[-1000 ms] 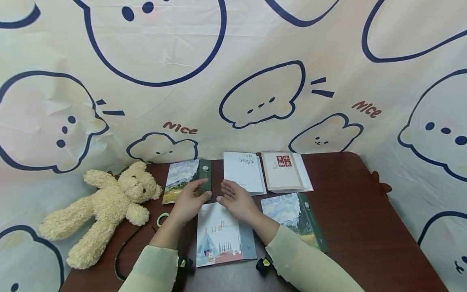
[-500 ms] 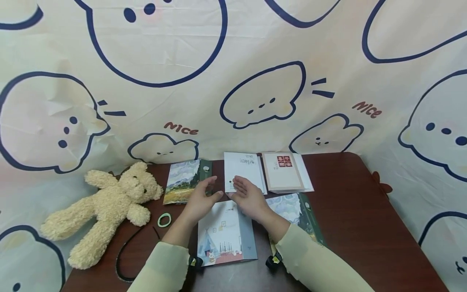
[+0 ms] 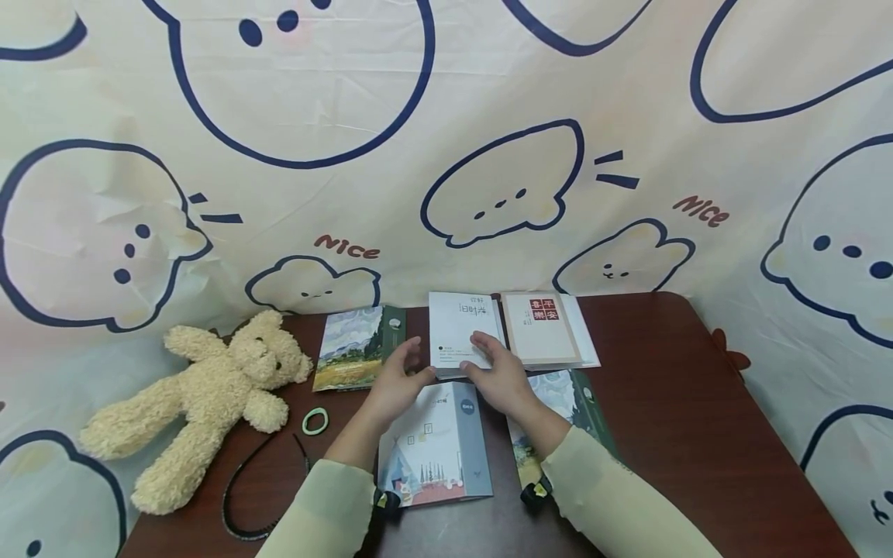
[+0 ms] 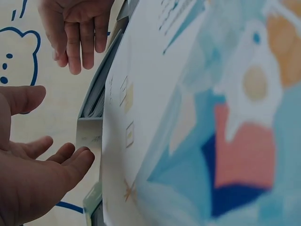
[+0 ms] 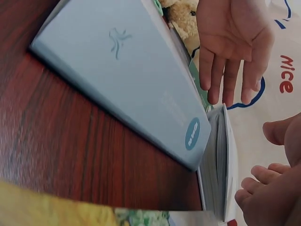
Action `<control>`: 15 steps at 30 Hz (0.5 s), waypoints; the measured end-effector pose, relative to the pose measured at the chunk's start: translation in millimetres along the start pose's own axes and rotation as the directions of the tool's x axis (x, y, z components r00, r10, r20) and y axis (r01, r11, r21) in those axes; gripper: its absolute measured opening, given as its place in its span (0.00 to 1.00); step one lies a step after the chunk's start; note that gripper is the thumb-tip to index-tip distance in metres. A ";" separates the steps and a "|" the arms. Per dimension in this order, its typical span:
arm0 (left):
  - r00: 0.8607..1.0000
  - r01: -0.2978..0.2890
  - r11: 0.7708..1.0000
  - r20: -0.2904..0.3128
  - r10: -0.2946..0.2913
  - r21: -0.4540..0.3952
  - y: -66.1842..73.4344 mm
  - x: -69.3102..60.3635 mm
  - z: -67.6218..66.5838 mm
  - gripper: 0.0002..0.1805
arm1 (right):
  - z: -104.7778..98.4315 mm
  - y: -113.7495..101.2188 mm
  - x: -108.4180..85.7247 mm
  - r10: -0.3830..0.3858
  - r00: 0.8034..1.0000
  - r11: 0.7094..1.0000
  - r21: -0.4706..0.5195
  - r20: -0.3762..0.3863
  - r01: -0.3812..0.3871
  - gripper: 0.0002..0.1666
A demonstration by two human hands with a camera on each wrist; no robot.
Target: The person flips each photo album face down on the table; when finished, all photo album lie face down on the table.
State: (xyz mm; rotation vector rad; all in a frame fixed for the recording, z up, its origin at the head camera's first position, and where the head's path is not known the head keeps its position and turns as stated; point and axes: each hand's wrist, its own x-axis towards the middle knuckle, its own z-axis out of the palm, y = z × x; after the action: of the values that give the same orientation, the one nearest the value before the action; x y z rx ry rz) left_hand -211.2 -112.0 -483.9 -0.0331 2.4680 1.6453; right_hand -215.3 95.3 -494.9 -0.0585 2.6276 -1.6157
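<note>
One pale cloth (image 3: 488, 77) covers the wall, printed with dark blue outlined animals and two reddish words, both "Nice". Below it is one dark brown table (image 3: 705, 442). One cream teddy bear (image 3: 209, 387) lies on its back at the left side, its head near a book. Two pale green sleeves reach in from the near edge, the left one (image 3: 317, 511) and the right one (image 3: 621, 496).

Five books lie on the table, three along the back and two nearer. The tent book (image 3: 432, 446), white with a blue strip, is in the middle, beneath and between the forearms. Just behind it is the white book (image 3: 456, 333), with the cream book (image 3: 540, 341) and its red square to the right. Two have matching landscape covers with green strips: one (image 3: 349, 349) beside the bear, one (image 3: 558, 387) partly hidden by the right forearm.

Two hands show, both open and holding nothing, palms facing, fingers slightly bent. The left hand (image 3: 398, 384) is at the white book's lower left corner; the right hand (image 3: 504, 380) overlaps its lower right part. Whether either touches it, I cannot tell.

One black cord (image 3: 244, 535) curves at the left, and one green ring (image 3: 314, 433) lies by its end.
</note>
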 end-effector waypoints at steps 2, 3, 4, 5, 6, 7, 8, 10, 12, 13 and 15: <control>1.000 0.010 1.000 0.001 -0.010 -0.005 0.0 1.6 3.0 0.39 | -1.9 2.8 1.3 0.004 1.000 1.000 -0.011 -0.008 -0.004 0.40; 1.000 0.010 1.000 0.002 -0.010 -0.005 -0.2 2.2 4.6 0.40 | -2.8 3.7 1.9 0.007 1.000 1.000 -0.014 -0.011 -0.007 0.40; 1.000 0.009 1.000 0.003 -0.009 -0.003 -0.5 3.1 6.2 0.40 | -3.7 4.7 2.6 0.010 1.000 1.000 -0.020 -0.014 -0.010 0.40; 1.000 0.011 1.000 0.003 -0.011 -0.002 -0.5 3.6 7.5 0.40 | -4.6 5.2 3.1 0.013 1.000 1.000 -0.025 -0.017 -0.013 0.41; 1.000 0.015 1.000 0.004 -0.015 -0.003 -0.6 4.1 8.9 0.40 | -5.3 5.7 3.4 0.015 1.000 0.999 -0.029 -0.021 -0.016 0.41; 1.000 0.015 1.000 0.005 -0.015 -0.004 -0.8 4.7 10.1 0.40 | -5.9 6.3 3.9 0.018 1.000 0.999 -0.036 -0.025 -0.018 0.41; 1.000 0.016 1.000 0.005 -0.016 -0.005 -0.9 5.2 11.1 0.40 | -6.5 6.5 4.3 0.021 0.999 0.999 -0.040 -0.027 -0.022 0.41; 1.000 0.016 1.000 0.006 -0.016 -0.011 -0.4 6.1 12.9 0.41 | -7.3 7.6 5.1 0.031 0.999 0.998 -0.045 -0.028 -0.032 0.41; 1.000 0.014 1.000 0.009 -0.014 -0.019 0.0 6.9 14.6 0.41 | -8.0 8.8 5.6 0.042 0.999 0.998 -0.047 -0.028 -0.044 0.42; 1.000 0.010 1.000 0.012 -0.010 -0.021 0.3 7.2 15.4 0.41 | -8.2 9.5 5.8 0.049 0.998 0.997 -0.050 -0.029 -0.050 0.42; 1.000 0.004 0.999 0.019 -0.003 -0.032 0.7 8.0 17.1 0.42 | -8.5 10.7 6.2 0.062 0.998 0.997 -0.053 -0.032 -0.063 0.43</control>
State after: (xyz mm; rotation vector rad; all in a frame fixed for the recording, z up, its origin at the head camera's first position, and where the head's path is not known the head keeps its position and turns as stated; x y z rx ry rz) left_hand -216.9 -95.3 -490.9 -0.0259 2.4263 1.6756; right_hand -222.1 107.3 -500.8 0.0462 2.6673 -1.5383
